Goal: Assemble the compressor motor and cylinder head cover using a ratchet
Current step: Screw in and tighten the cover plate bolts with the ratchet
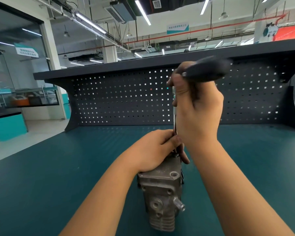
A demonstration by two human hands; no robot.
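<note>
Compressor: grey cast-metal body [160,193] sat on the teal workbench [58,167], low and centre between both forearms. It had ribbed fins at its near end, bolt holes across its face and a short silver stub pipe jutting right.
Left hand: it lay [153,149] over the compressor's far end, fingers curled together round the foot of the shaft [174,116].
Right hand: raised above [199,113], fingers clamped on the ratchet [206,70], whose black handle was blurred.
Shaft: thin, silver and upright, its tip meeting the compressor.
Backdrop: dark pegboard [117,99] behind the bench.
</note>
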